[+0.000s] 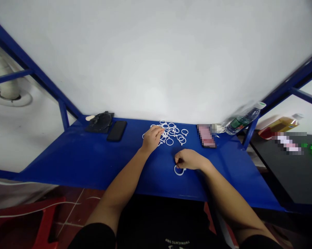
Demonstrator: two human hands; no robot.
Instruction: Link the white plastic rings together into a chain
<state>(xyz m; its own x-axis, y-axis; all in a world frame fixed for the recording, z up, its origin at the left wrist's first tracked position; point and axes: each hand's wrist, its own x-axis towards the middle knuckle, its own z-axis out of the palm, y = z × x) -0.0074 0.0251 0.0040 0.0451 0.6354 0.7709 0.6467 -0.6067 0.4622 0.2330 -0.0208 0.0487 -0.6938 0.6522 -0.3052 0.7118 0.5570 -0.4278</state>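
Note:
A pile of several white plastic rings (174, 132) lies at the back middle of the blue table (80, 162). My left hand (152, 137) reaches into the left side of the pile, fingers curled over a ring. My right hand (189, 159) rests nearer the front edge, fingers pinched on a single white ring (179, 171) that lies on the table under it.
A black phone (116, 130) and a black pouch (101, 122) lie at the back left. A second phone (206, 136) and a lying plastic bottle (244, 121) are at the back right. A black table (295, 166) with small items stands to the right. A white wall is behind.

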